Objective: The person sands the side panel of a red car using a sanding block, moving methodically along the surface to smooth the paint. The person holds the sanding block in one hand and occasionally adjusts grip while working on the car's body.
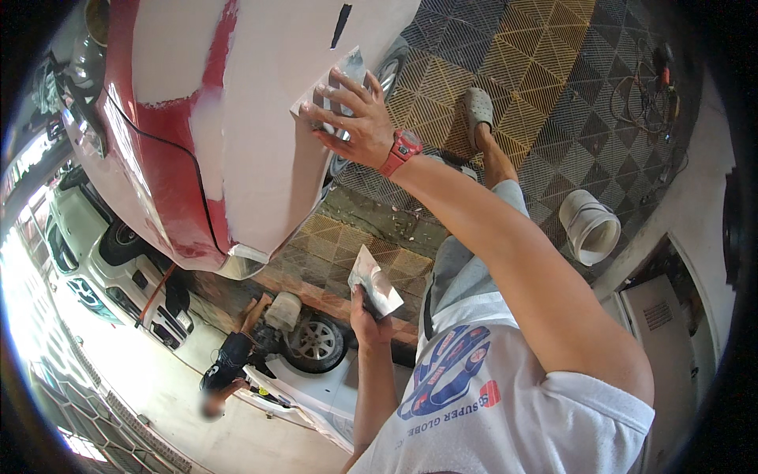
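Pressure under our right hand (367, 126) should be light and even, we judge, with the spreader (354, 63) tilted low and drawn in one smooth pass along the panel (264, 134), so that no ridge forms near its wheel-side edge. Our right fingers are splayed but bent over the spreader, gripping it across its back; it appears to meet the panel right at that edge, below the dark slot (341, 26). Our left hand (369, 325) is closed around the lower corner of a plate (380, 286), which bears what looks like pale paste; we would hold it level and close to the work. Whether the left thumb presses on top, we cannot tell clearly.

Beyond the panel's left edge, red paint (170, 201) shows. Under the car's right edge sits a wheel (389, 75). A bucket (584, 229) lies tipped near the floor's right edge, with a cable (643, 99) toward its upper corner. Past the car's lower end, a co-worker (229, 355) is beside a white car (312, 395).
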### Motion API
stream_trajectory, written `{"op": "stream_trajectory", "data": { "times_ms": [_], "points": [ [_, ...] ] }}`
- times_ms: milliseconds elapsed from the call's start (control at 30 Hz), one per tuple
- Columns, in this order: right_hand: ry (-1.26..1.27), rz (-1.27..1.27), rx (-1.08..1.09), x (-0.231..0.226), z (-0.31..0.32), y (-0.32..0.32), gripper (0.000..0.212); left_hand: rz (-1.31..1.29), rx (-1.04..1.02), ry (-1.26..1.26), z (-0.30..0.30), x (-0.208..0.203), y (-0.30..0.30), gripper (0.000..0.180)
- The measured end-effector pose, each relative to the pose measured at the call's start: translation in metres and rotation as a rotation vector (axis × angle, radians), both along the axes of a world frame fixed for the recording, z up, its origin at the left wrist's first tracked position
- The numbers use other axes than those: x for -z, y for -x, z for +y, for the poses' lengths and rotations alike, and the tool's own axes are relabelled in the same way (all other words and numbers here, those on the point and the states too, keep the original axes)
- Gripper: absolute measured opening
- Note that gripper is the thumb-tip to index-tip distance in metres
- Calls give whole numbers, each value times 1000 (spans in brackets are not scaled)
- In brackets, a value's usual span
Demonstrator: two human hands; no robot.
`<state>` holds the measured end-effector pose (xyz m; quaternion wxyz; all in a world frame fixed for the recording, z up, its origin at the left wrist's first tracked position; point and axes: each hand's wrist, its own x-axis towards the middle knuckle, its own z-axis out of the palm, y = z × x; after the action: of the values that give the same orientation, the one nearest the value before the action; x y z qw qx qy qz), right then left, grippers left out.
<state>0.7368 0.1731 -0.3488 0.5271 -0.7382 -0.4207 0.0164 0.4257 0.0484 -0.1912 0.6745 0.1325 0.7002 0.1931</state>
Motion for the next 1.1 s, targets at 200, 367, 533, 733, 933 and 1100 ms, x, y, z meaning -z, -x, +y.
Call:
{"op": "stream_trajectory", "data": {
  "times_ms": [200, 367, 533, 733, 933, 1100],
  "points": [
    [133, -62, -144, 9, -42, -27, 53, 13, 26, -10, -6, -4, -1, 43],
    [-239, 246, 200, 13, -31, -92, 51, 17, 22, -15, -11, -4, -1, 44],
    [-224, 393, 258, -22, -9, -135, 46, -2, -46, -1, -21, 3, 11, 44],
    [-246, 202, 158, 8, -4, -89, 51, 31, -66, 29, -22, 3, 8, 49],
    [-170, 170, 20, 24, -9, -32, 60, 36, -82, 56, -23, 6, 11, 47],
    [-51, 117, -45, 25, -13, 1, 73, 59, -75, 49, -19, 3, 4, 45]
  ]
}}
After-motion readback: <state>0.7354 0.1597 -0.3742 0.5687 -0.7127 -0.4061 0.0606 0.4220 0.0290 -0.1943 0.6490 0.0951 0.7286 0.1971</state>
